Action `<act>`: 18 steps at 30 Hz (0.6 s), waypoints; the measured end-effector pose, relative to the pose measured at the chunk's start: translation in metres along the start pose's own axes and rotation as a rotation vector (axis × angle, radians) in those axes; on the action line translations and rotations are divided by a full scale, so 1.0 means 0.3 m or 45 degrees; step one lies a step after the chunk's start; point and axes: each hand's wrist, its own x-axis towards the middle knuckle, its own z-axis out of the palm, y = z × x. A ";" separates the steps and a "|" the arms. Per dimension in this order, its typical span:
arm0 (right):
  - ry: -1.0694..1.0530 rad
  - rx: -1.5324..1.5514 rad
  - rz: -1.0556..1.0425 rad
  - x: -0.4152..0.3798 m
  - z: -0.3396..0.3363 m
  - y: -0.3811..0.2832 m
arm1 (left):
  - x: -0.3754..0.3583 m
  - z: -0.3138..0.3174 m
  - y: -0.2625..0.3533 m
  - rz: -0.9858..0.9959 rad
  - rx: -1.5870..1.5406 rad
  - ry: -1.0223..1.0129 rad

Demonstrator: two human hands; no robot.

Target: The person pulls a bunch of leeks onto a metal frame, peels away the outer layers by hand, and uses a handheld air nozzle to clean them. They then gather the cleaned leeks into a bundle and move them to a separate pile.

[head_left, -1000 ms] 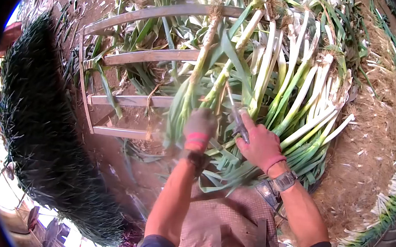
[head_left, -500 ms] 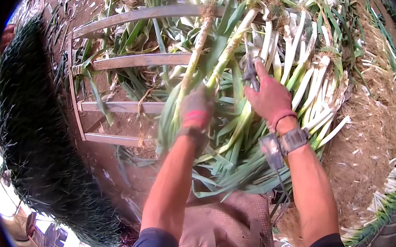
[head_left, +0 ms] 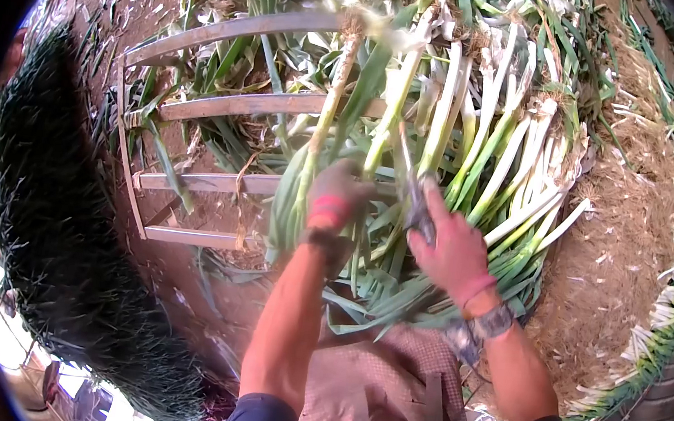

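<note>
My left hand (head_left: 342, 193), in a dirty glove with a pink cuff, is closed and somewhat blurred around the lower part of a long green onion (head_left: 395, 106). That onion's root end points away from me, and its green leaves hang below the hand. In my right hand (head_left: 455, 254), also gloved, is a slim tool with a thin metal tip that looks like an air blow gun (head_left: 419, 212). Its tip points up beside the held onion. Another long green onion (head_left: 330, 111) lies across the metal rack to the left. Several more onions (head_left: 516, 147) fan out on the right.
The curved metal bars of a rack (head_left: 233, 101) extend left. A dark green leafy heap (head_left: 64, 223) stands farther left. Peeled skins and leaves (head_left: 304, 51) pile up ahead. Brown ground (head_left: 613, 240) and a row of onions (head_left: 661, 335) lie right. A checkered apron (head_left: 384, 388) covers my lap.
My right hand has come down and toward me with the tool. My left hand stays near the same place, while the held onion stands more upright. Loose leaf bits near its top are blurred.
</note>
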 end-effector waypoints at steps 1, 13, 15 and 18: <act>0.043 -0.043 0.004 0.054 -0.023 -0.002 | 0.006 0.014 -0.012 0.001 0.000 0.001; -0.077 -0.130 0.164 0.313 -0.257 -0.065 | -0.026 0.052 -0.029 0.095 -0.022 0.097; -0.015 -0.090 0.009 0.199 -0.168 -0.010 | -0.010 0.062 -0.056 0.110 -0.070 0.097; -0.113 -0.041 -0.055 -0.016 -0.085 0.001 | -0.011 0.061 -0.068 0.139 -0.079 0.116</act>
